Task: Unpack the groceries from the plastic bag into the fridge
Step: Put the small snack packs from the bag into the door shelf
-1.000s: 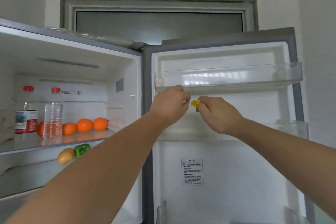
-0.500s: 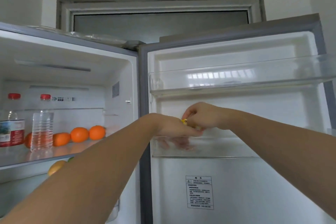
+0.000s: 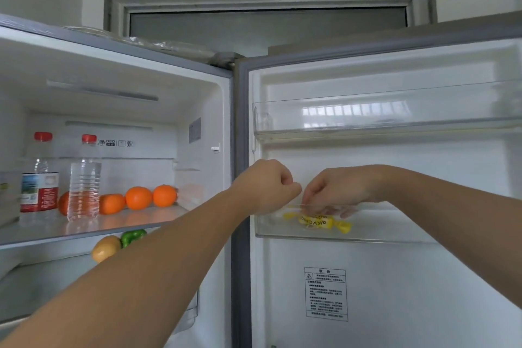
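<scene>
The fridge stands open, and its door [image 3: 395, 277] faces me on the right. A yellow wrapped candy [image 3: 319, 222] with twisted ends lies in the clear middle door shelf [image 3: 395, 236]. My right hand [image 3: 339, 189] reaches over the shelf's rim, fingers pointing down onto the top of the candy; whether they still pinch it is unclear. My left hand [image 3: 267, 185] is a closed fist just left of the right hand, above the shelf's left end, with nothing showing in it. No grocery bag shows in this view.
Inside the fridge, two red-capped bottles [image 3: 83, 178] and several oranges [image 3: 138, 197] stand on the glass shelf [image 3: 127, 223]. Below lie a potato [image 3: 105, 248] and a green pepper [image 3: 132, 236]. A clear upper door shelf [image 3: 381, 121] hangs above my hands. Crumpled clear plastic [image 3: 169, 46] lies on the fridge top.
Both hands dropped from below the upper door shelf to the middle one. The candy went from between my fingertips down into the middle shelf. The left hand drew back into a fist.
</scene>
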Tool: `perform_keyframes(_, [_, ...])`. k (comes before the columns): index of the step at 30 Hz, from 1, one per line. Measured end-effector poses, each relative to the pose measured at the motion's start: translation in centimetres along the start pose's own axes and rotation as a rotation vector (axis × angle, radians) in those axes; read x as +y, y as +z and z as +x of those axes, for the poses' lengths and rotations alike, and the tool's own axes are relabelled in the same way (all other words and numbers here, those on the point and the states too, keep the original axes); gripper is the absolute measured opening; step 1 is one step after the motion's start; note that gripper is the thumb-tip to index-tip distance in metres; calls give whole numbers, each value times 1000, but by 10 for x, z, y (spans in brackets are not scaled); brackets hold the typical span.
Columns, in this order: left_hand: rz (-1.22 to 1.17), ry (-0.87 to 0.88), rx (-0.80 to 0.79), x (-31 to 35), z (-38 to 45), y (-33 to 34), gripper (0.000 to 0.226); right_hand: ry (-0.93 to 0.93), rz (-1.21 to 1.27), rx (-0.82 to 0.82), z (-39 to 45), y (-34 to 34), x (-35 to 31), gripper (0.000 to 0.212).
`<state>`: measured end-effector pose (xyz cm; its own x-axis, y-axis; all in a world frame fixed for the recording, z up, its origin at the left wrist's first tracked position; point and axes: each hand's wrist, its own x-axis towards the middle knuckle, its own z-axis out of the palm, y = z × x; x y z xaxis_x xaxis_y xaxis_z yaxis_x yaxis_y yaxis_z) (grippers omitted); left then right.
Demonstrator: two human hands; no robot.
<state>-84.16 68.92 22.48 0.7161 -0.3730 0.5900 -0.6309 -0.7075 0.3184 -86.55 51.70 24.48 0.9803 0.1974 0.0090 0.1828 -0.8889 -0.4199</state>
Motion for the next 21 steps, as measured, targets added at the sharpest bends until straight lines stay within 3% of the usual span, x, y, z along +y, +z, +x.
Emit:
perform_keyframes(3, [-26,6,35,3,-1,0,28,-12,45,113,-7,3,0,32])
perform_keyframes(9, [-87,129,24,16,-19,-2,16,-33,59,572,-47,10,1,21])
perform_keyframes(13, [-11,289,27,22,-39,14,30,44,-99,786,-83,31,5,22])
perform_keyframes(17, [57,465,111,28,-75,46,48,151,-304,829,-131,62,12,38])
perform_keyframes(21, [99,521,55,49,-117,75,53,307,-382,788,-194,95,21,47])
